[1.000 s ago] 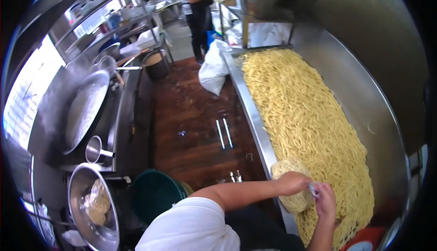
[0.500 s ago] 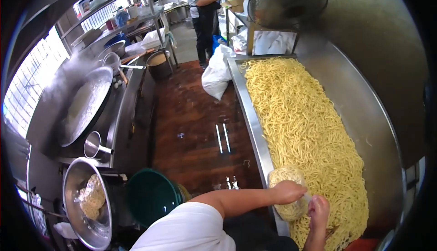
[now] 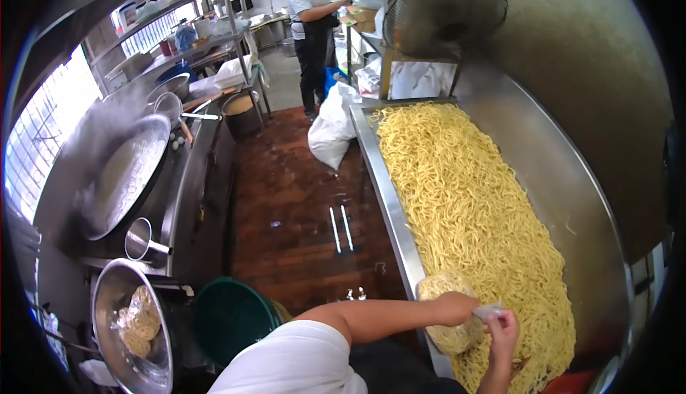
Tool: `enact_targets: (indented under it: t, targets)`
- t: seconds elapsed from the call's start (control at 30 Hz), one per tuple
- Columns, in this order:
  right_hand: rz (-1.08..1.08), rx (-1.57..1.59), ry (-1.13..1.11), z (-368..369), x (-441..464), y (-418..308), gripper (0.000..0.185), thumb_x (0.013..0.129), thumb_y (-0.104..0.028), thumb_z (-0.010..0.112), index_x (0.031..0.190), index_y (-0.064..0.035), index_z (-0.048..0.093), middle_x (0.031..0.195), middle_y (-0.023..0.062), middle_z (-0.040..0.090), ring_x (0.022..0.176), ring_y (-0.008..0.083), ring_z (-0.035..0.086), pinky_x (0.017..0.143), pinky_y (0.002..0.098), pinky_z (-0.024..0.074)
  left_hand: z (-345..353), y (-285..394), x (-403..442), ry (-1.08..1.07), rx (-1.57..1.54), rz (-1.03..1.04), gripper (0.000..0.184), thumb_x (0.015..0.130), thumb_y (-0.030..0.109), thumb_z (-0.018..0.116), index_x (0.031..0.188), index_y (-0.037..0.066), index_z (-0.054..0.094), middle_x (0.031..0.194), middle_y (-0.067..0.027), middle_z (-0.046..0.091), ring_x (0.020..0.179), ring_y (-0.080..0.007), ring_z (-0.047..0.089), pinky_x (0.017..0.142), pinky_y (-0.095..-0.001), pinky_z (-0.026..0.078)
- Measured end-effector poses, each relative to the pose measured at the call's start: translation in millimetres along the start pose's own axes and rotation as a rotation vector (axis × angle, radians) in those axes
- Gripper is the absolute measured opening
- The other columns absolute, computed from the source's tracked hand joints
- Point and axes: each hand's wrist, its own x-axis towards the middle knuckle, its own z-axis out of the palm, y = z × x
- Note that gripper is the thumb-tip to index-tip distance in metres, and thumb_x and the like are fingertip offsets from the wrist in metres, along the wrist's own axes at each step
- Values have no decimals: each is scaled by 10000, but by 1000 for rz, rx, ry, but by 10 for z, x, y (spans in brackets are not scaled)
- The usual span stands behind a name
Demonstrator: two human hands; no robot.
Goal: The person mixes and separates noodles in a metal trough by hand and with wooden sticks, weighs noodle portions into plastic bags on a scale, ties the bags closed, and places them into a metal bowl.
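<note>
Along the steel counter (image 3: pixel 389 201) noodles (image 3: pixel 471 201) lay heaped; our left hand (image 3: pixel 456 308) gripped a filled bag (image 3: pixel 437 287) by its neck, our right hand (image 3: pixel 504 330) pinched its plastic end (image 3: pixel 489 312).

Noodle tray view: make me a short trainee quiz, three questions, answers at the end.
1. True or false: the left hand and right hand are both at the top of the noodle bag.
2. Steam shows over which? A) the fan; B) the large wok; C) the white sack.
3. Fill in the colour: a ____ bucket stands beside the metal bowl.
Key: 1 true; 2 B; 3 green.
</note>
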Motion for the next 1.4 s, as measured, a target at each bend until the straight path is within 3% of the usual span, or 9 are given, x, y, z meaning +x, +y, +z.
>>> enact_targets:
  t: [0.23,0.53,0.73,0.9,0.93,0.97,1.03,1.3,1.4]
  targets:
    - [164,68,102,48,-12,63,86,915,-157,572,946,-82,545,953,20,639,683,73,566,546,201,439,-106,-18,-35,-67,-133,100,278,898,297,521,988,42,587,847,-226,636,826,-404,620,725,-496,474]
    - [387,-5,-22,-396,-13,275,115,879,-207,593,853,-109,538,609,-19,483,438,99,425,398,232,361,-68,-113,-40,-14,-201,195,235,883,252,528,957,31,557,795,-222,619,777,-413,612,701,-506,472]
    - [172,-390,-157,-318,-177,162,190,852,-200,638,741,-81,539,587,-35,461,445,70,407,397,232,375,-65,-37,-55,30,-89,173,188,878,222,523,943,48,552,780,-198,618,767,-405,609,686,-503,473]
    - [263,-38,-72,-330,-159,273,171,839,-173,648,737,-79,548,651,-12,511,534,86,459,497,246,412,17,-269,63,74,-115,236,223,882,269,550,908,47,549,767,-160,620,695,-326,628,609,-444,483]
    - [260,51,-62,-329,-159,297,150,824,-145,658,746,-66,557,708,19,544,599,112,505,557,261,440,-151,-235,159,-311,-455,-77,282,843,296,601,968,44,593,785,-146,628,638,-245,637,554,-404,495]
    - [263,49,-65,-242,-180,286,150,824,-145,658,746,-66,557,708,19,544,599,112,505,557,261,440,-246,-198,202,-309,-458,-81,282,843,296,601,968,44,593,785,-146,628,638,-245,637,554,-404,495]
    - [-447,-525,-78,65,-282,231,105,798,-63,653,877,-26,595,1064,138,607,886,231,603,746,328,495,-386,-100,256,-562,-828,-508,353,792,288,648,1026,26,621,760,-130,632,603,-194,635,514,-361,507]
    - [-517,-469,29,211,-410,478,87,742,2,656,821,12,622,974,153,606,876,262,599,773,357,478,-429,180,344,-450,-152,-439,229,718,239,689,776,18,708,811,-140,692,727,-211,683,593,-424,547]
    - [31,-197,-14,31,-97,695,72,876,-33,599,855,32,620,722,33,585,619,83,521,578,253,436,-450,336,343,-283,476,-211,198,710,234,712,825,76,740,847,-146,705,826,-262,690,664,-429,529]
